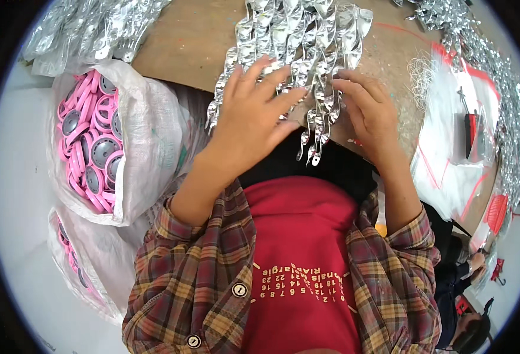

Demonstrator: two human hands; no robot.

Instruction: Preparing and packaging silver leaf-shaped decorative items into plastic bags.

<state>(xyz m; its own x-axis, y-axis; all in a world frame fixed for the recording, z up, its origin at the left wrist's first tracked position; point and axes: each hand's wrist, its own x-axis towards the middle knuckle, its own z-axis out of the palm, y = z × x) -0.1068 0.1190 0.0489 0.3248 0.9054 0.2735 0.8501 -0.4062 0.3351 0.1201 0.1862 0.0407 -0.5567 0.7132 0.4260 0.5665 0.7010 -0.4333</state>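
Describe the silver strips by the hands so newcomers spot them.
Find the brown table at the top. Go to its near edge, between the left hand and right hand. Twisted silver strips overhang it there, unlike the silver heaps off to either side.

White sack point(151, 147) of pink and grey discs point(102, 151) at left; white plastic sheeting point(440, 159) at right

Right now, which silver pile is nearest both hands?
The middle pile of twisted strips, at the left hand and right hand; the upper-left pile and right-edge pile lie farther off.
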